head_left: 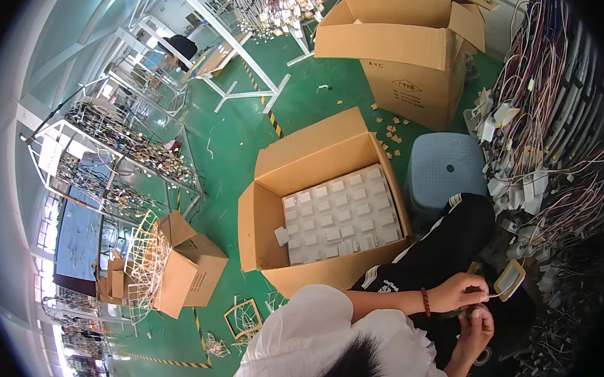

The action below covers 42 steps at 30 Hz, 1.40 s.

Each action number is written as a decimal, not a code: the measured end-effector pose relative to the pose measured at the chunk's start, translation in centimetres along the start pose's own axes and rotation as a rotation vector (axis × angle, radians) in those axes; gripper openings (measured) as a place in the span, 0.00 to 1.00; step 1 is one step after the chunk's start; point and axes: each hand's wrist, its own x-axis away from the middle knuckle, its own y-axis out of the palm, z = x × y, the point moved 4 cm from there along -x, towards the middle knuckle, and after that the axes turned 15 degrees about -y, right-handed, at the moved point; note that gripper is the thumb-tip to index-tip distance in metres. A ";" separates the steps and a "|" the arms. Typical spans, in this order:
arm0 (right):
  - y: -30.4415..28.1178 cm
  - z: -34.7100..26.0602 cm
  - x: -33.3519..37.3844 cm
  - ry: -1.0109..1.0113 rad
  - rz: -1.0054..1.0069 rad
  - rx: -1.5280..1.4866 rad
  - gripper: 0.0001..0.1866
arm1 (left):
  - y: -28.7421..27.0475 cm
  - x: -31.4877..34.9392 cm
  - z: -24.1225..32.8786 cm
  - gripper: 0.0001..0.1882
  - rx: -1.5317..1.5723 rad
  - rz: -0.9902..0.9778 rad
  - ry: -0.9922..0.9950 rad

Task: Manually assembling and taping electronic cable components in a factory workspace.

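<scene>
The left hand [459, 292] pinches a thin pale wire [496, 294] that runs to a small tan-rimmed white pad [509, 279], held just right of it. The right hand [478, 328], just below the left hand, is curled shut, seemingly on the same wire's end, though the view is too small to be sure. An open box [330, 204] of white pads stands up-left of the left hand; a blue stool [445, 169] stands above it.

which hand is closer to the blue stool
Left. The left hand is below the blue stool, pinching a wire; the right hand is lower still, farther from it.
</scene>
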 end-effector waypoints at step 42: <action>0.9 -1.8 0.5 -0.165 -0.055 0.280 0.04 | 0.7 -0.1 -1.2 0.08 -0.078 0.030 0.048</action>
